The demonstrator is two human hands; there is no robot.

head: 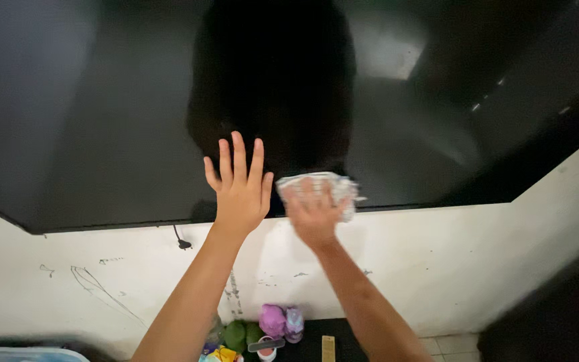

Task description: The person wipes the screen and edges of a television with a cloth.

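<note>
Overhead, a big dark screen (102, 114) hung on a white wall (437, 261) marked with scribbles, a cable (181, 240) dangling beneath it. The left hand (239, 188) lay flat on the glass near its lower edge, fingers spread wide. Just beside it, the right hand (313, 214) pressed a checked cloth (330, 188) against the screen. Below, purple and green toys (263, 328) crowded a dark shelf (309, 345).

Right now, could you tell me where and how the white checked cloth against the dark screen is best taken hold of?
Probably by the bunched right edge of the cloth, coming from the right. The right hand presses flat over its middle and lower part against the dark screen, so only the top and right folds stick out free. The left hand blocks the other side.
</note>
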